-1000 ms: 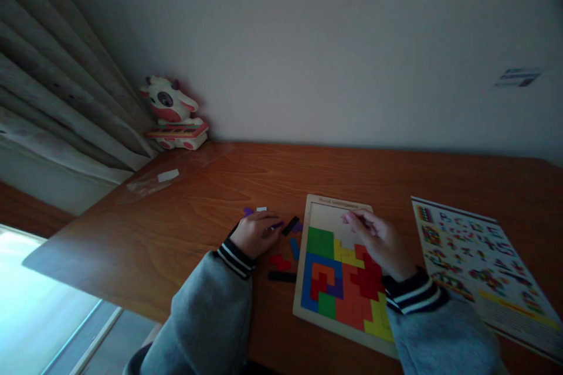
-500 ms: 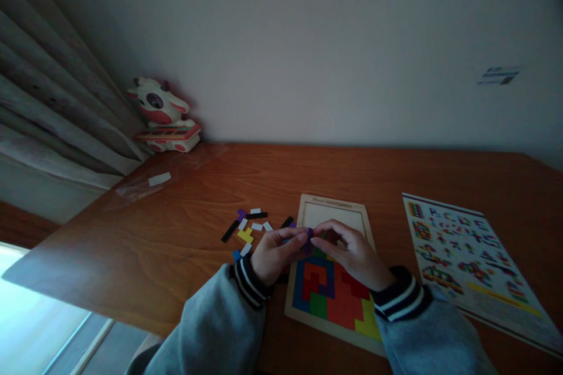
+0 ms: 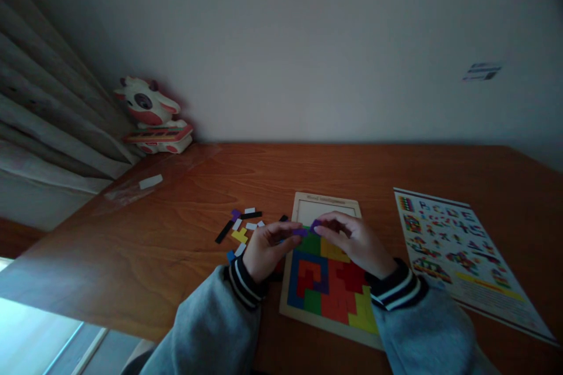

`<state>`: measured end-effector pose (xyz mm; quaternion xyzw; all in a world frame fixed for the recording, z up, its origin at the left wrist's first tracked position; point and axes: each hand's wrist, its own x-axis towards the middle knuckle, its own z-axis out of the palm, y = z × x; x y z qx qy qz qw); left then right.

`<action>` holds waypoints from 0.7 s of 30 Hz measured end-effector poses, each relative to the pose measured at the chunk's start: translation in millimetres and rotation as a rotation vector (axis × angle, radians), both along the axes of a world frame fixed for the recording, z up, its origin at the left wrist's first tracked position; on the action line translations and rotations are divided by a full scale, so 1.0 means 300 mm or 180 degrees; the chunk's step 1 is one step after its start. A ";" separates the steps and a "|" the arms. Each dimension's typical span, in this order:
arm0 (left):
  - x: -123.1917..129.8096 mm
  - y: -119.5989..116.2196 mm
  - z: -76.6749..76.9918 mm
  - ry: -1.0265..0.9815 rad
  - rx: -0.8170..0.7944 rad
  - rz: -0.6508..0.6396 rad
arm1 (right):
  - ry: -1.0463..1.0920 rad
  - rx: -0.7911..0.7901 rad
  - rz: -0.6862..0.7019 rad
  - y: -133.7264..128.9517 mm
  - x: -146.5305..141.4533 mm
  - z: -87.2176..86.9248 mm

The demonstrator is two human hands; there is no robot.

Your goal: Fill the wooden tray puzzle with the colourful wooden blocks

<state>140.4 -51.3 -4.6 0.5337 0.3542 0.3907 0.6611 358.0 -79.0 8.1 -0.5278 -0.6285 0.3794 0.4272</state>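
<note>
Above the middle of a wooden puzzle board [image 3: 303,317], my left hand [image 3: 269,248] pinches a purple puzzle piece [image 3: 301,232] between thumb and fingers. My right hand [image 3: 354,240] is closed on another bit of purple, a puzzle piece [image 3: 315,225] mostly hidden by its fingertips. Whether the two purple parts join cannot be made out. Below them, the board's lower part is filled with red, blue, green, orange and yellow pieces. Its upper part shows a pale bare base [image 3: 319,211].
Several loose pieces lie left of the board, among them a yellow piece [image 3: 240,235] and a black strip [image 3: 224,232]. A printed pattern sheet [image 3: 466,252] lies to the right. At the back left stands a cow toy with a keyboard [image 3: 160,135], near clear plastic wrap [image 3: 127,192].
My hands have drawn slightly apart, and purple now shows at the fingertips of each. The whole view has shifted a little, with things appearing further left.
</note>
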 end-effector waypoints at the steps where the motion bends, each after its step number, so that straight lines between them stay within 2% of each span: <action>1: -0.003 0.005 -0.001 0.0043 0.0020 0.0053 | 0.0063 0.0038 -0.0127 0.008 0.024 -0.005; 5: -0.003 0.011 0.003 0.0089 0.0150 0.0148 | -0.0080 0.0257 -0.1057 0.045 0.135 -0.049; 8: 0.001 0.004 0.012 0.0124 0.0399 0.0128 | -0.0238 0.0375 -0.1373 0.065 0.190 -0.092; 12: -0.006 0.001 0.013 0.0550 0.0858 0.0195 | -0.0618 0.0424 -0.1214 0.067 0.196 -0.118; 15: -0.017 0.004 0.005 0.1405 0.1716 0.0221 | -0.0950 0.0426 -0.0974 0.058 0.177 -0.111; 18: -0.020 0.005 -0.005 0.2087 0.2669 -0.0020 | -0.1187 0.0440 -0.0821 0.049 0.167 -0.100; 21: -0.017 0.000 -0.012 0.2281 0.3009 -0.0259 | -0.1366 0.0426 -0.0736 0.046 0.177 -0.101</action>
